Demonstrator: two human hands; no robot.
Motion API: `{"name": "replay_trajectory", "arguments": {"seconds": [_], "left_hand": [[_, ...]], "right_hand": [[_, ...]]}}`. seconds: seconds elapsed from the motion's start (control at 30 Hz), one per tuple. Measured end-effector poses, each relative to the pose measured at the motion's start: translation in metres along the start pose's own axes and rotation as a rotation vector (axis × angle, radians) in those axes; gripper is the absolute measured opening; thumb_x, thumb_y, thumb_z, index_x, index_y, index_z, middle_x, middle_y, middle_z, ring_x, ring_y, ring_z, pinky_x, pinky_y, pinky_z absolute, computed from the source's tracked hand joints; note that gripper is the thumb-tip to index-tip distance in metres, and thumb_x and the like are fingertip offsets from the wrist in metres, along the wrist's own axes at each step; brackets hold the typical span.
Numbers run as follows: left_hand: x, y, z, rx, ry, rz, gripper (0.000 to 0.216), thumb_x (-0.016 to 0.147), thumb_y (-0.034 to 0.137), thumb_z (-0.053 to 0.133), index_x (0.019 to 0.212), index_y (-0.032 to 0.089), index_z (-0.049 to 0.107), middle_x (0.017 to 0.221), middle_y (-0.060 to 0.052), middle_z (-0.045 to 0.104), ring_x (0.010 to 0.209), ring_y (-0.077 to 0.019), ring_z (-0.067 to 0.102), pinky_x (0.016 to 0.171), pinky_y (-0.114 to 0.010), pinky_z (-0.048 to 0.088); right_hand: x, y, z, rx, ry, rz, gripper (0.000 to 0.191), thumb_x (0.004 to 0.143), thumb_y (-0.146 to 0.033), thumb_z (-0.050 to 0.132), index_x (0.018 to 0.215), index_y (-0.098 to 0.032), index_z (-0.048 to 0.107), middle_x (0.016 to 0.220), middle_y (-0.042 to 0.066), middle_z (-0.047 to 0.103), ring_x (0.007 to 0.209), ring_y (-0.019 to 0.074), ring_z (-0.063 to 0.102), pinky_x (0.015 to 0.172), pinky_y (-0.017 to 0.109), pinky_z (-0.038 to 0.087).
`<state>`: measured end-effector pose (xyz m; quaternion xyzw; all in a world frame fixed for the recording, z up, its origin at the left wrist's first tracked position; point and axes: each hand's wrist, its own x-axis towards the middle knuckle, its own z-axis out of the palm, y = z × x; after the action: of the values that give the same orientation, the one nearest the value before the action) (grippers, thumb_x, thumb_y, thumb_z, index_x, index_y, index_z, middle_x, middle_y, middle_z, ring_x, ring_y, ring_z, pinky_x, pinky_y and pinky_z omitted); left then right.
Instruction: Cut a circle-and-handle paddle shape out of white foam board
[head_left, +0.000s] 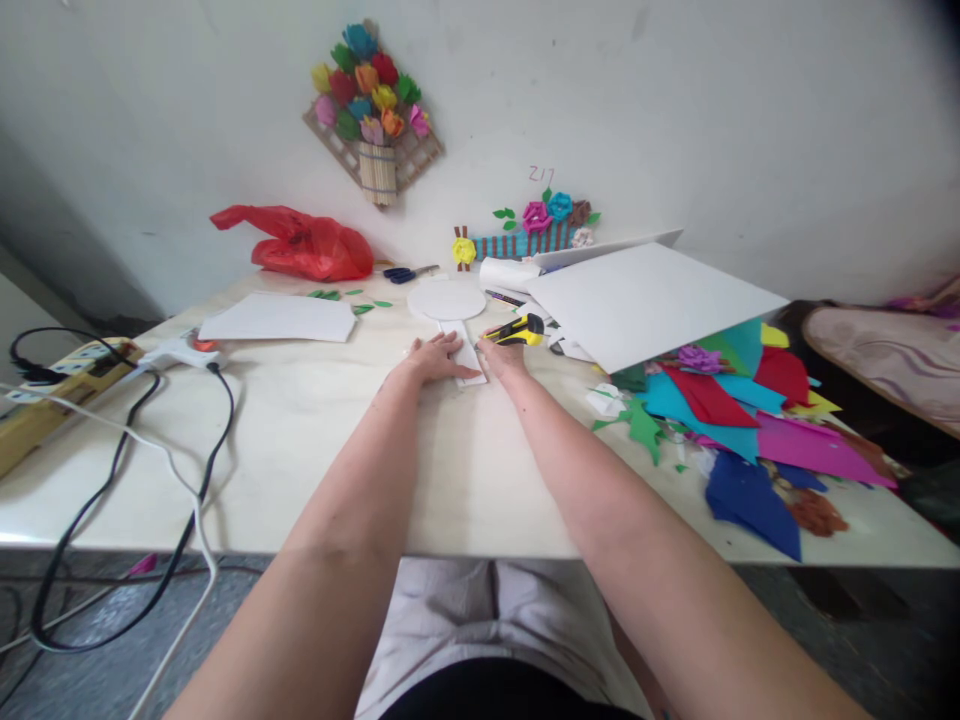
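My left hand (pixel 435 358) lies flat with fingers stretched out, pressing on a white paper strip (pixel 470 352) on the table (pixel 315 440). The strip runs away from me to a white paper circle (pixel 447 299) just beyond it. My right hand (pixel 504 355) is closed around a yellow and black utility knife (pixel 517 331), held at the right edge of the strip. Both forearms reach forward from the near table edge.
A large white sheet (pixel 645 295) lies at the right, with several coloured paper scraps (pixel 742 420) nearer. A white sheet (pixel 279 318), blue scissors (pixel 405 273) and a red plastic bag (pixel 304 245) sit at the back left. A power strip (pixel 187 349) with cables is on the left.
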<state>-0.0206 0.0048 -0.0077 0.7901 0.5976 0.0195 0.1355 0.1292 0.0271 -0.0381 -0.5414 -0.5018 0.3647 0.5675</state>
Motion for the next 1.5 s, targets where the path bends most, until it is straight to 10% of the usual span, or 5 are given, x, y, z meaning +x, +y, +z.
{"name": "replay_trajectory", "arguments": {"seconds": [1.5], "left_hand": [[0.0016,0.0004,0.0002,0.006,-0.007,0.009,0.096,0.074,0.073,0.05,0.153,0.026,0.026,0.162,-0.005,0.012,0.148,-0.0311,0.009,0.116,-0.055,0.006]], "right_hand": [[0.0024,0.0024,-0.0062,-0.141,0.074,-0.014,0.007,0.063,-0.025,0.059,0.066,-0.02,0.062,0.067,0.003,0.068,0.078,0.0229,0.067,0.071,0.031,0.052]]}}
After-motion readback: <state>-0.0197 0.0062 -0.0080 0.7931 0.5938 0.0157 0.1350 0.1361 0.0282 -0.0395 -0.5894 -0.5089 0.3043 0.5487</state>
